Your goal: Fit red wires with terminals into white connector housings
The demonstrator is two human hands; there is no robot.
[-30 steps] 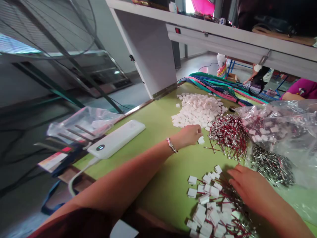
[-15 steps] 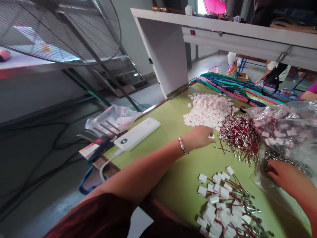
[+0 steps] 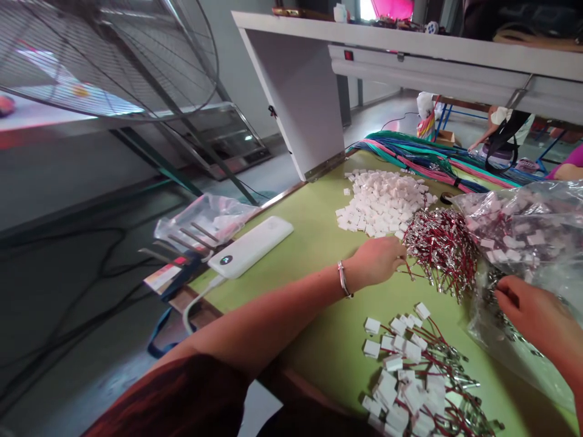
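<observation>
Holding your left hand [image 3: 378, 261] beside the red wires [image 3: 439, 249] and your right hand [image 3: 535, 309] at the metal terminals [image 3: 490, 284] on the tabletop [image 3: 314, 243], you have each grip curled partly closed, any contents hidden.

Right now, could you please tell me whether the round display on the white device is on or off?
On: pale, lit marks show on the dark display.

**A wiring workshop**

A green bench [image 3: 314, 215] bears heaps of white connectors [image 3: 380, 203] and metal-tipped red leads [image 3: 439, 249], with bundled coloured cables [image 3: 410, 152] at the back. A large caged fan [image 3: 136, 67] stands left; other people [image 3: 523, 128] appear beyond.
</observation>
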